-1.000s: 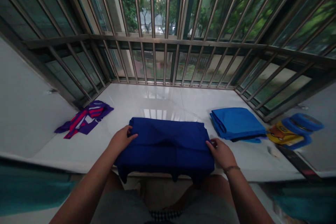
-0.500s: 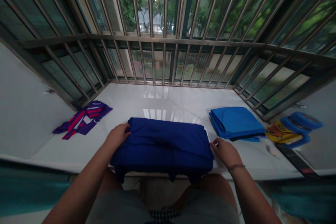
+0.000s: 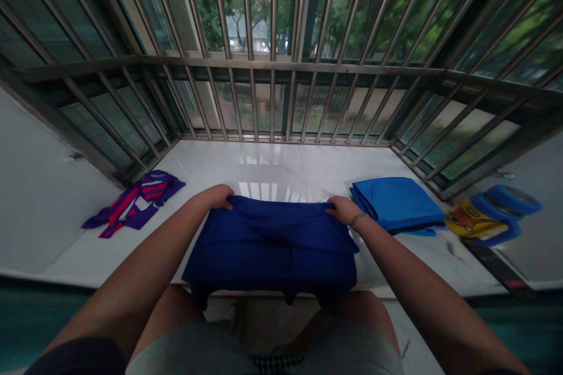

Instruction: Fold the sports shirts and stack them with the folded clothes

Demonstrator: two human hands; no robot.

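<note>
A folded navy blue garment (image 3: 272,249) lies on the white tiled ledge (image 3: 264,167) right in front of me, its near edge hanging over the ledge's front. My left hand (image 3: 215,196) pinches the far left corner of the garment, and my right hand (image 3: 343,209) grips its far right corner. Both hands reach across the top of the cloth. To the right of my right hand sits a folded bright blue cloth (image 3: 396,205), close but not touched. A crumpled purple and red striped shirt (image 3: 136,202) lies left of my left arm.
A yellow printed package (image 3: 468,221) and a blue ring-shaped object (image 3: 501,211) lie at the right end of the ledge, with a dark strip (image 3: 495,266) near them. Steel window bars (image 3: 272,29) and glass stand behind the ledge. My knees are below its front edge.
Both hands have moved from the garment's sides to its far edge and taken hold there. The far part of the cloth now looks lifted and gathered toward me.
</note>
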